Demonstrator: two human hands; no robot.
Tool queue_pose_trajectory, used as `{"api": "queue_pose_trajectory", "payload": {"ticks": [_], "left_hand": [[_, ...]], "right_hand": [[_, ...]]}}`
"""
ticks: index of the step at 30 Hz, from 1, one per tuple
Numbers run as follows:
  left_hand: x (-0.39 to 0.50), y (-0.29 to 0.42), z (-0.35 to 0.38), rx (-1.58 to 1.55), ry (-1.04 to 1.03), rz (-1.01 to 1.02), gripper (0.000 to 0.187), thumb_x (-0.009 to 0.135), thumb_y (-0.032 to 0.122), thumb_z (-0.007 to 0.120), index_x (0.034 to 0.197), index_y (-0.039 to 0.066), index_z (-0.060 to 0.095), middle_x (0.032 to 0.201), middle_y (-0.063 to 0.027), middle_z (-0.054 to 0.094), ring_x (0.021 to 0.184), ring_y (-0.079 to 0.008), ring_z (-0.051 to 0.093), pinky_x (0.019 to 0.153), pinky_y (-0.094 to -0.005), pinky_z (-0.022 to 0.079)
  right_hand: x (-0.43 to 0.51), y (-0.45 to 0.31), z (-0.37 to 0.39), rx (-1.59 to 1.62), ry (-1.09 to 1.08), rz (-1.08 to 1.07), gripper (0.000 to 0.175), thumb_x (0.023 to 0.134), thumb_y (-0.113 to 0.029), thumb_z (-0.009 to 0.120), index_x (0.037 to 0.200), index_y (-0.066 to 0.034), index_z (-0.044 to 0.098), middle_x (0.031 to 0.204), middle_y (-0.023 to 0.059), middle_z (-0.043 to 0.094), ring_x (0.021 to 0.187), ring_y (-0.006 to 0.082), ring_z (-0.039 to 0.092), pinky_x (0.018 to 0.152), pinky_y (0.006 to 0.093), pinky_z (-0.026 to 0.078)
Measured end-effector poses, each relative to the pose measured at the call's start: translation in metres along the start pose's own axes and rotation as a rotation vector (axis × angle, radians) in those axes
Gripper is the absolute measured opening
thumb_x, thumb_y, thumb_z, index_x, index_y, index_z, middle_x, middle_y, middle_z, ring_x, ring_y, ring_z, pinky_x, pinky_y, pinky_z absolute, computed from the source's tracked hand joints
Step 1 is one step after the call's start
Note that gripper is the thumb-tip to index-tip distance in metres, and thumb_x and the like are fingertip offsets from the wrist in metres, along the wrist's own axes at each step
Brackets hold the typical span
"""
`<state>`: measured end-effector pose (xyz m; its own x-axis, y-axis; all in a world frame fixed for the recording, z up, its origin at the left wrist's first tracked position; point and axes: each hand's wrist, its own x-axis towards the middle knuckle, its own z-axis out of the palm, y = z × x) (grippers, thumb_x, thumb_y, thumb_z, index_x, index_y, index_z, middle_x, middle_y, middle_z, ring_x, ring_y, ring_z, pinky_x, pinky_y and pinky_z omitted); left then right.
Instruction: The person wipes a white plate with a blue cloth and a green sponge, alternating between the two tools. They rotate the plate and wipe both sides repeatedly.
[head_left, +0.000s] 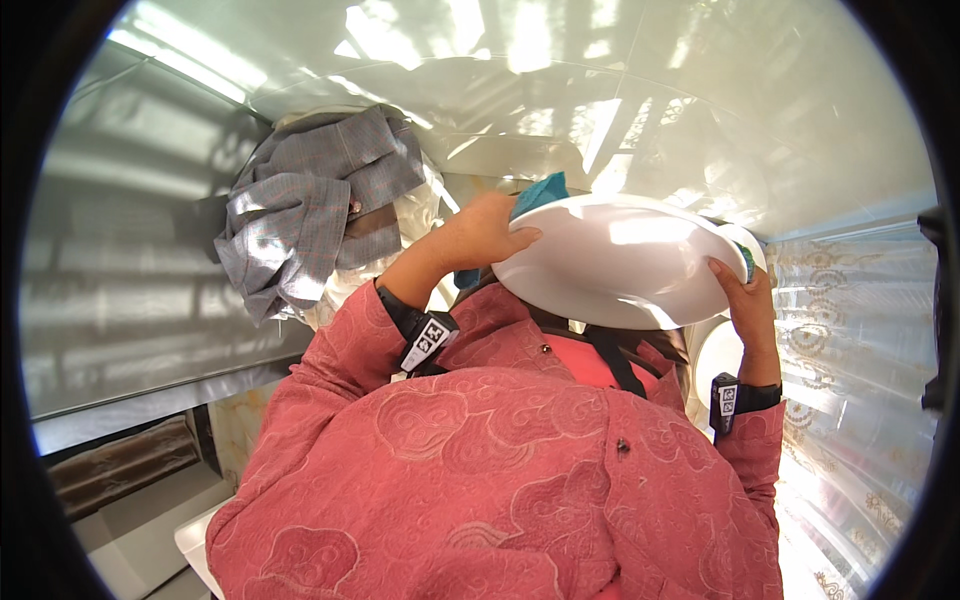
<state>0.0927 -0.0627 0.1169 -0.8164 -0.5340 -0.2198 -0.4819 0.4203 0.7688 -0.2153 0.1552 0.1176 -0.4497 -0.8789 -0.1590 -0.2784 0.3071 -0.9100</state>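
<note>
A glossy white bowl or basin (600, 262) is held up in front of me, tilted, with one broad smooth face towards me. My left hand (487, 232) grips its left edge, thumb lying on the near face. A teal cloth (540, 193) sticks out past the rim beside the fingers of that hand. At the right edge, my right hand (742, 292) holds the rim with its thumb on the near face. Between that hand and the rim shows a small green and blue piece (747, 261), perhaps cloth or a sponge. The far side of the bowl and most fingers are hidden.
A heap of grey checked fabric (322, 195) lies to the left, over pale material. Shiny light panels (525, 105) with bright reflections stand ahead. On the right hangs a sheer patterned curtain (832, 345). A white round object (718, 358) sits below my right hand.
</note>
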Motion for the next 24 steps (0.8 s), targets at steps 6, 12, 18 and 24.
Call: {"api": "queue_pose_trajectory", "payload": {"ticks": [6,12,18,24], "left_hand": [[0.012,-0.029,0.006,-0.285,0.007,-0.087,0.036,0.092,0.024,0.067,0.119,-0.001,0.065,0.102,-0.0090,0.072,0.092,-0.0164,0.065,0.084,-0.0328,0.052],[0.024,-0.007,-0.008,-0.162,-0.063,-0.144,0.035,0.087,0.016,0.062,0.116,-0.004,0.065,0.098,-0.0081,0.070,0.088,-0.0158,0.065,0.080,-0.0324,0.053],[-0.003,-0.034,-0.001,-0.393,0.087,-0.151,0.038,0.084,0.016,0.062,0.113,-0.007,0.066,0.098,-0.0109,0.071,0.086,-0.0175,0.067,0.080,-0.0328,0.053],[-0.005,-0.059,0.007,-0.438,0.082,-0.273,0.040,0.083,0.014,0.058,0.117,-0.005,0.063,0.101,-0.0144,0.070,0.092,-0.0213,0.067,0.083,-0.0346,0.053]], "right_hand": [[0.022,-0.031,0.022,-0.065,0.242,-0.224,0.036,0.091,-0.011,0.065,0.125,0.0010,0.063,0.111,0.0134,0.070,0.103,0.0223,0.066,0.091,0.0317,0.051],[0.058,-0.063,0.093,-0.832,0.231,-0.936,0.069,0.071,-0.019,0.080,0.136,-0.0241,0.058,0.152,-0.0003,0.045,0.142,0.0281,0.038,0.115,0.0527,0.029],[0.077,0.043,0.058,-0.846,0.246,-0.690,0.049,0.084,-0.025,0.071,0.132,-0.0154,0.062,0.155,0.0064,0.040,0.144,0.0318,0.034,0.114,0.0524,0.028],[0.073,0.096,0.055,-0.683,0.187,-0.517,0.045,0.073,-0.005,0.077,0.116,-0.0175,0.071,0.132,0.0069,0.056,0.117,0.0310,0.054,0.098,0.0433,0.045]]}}
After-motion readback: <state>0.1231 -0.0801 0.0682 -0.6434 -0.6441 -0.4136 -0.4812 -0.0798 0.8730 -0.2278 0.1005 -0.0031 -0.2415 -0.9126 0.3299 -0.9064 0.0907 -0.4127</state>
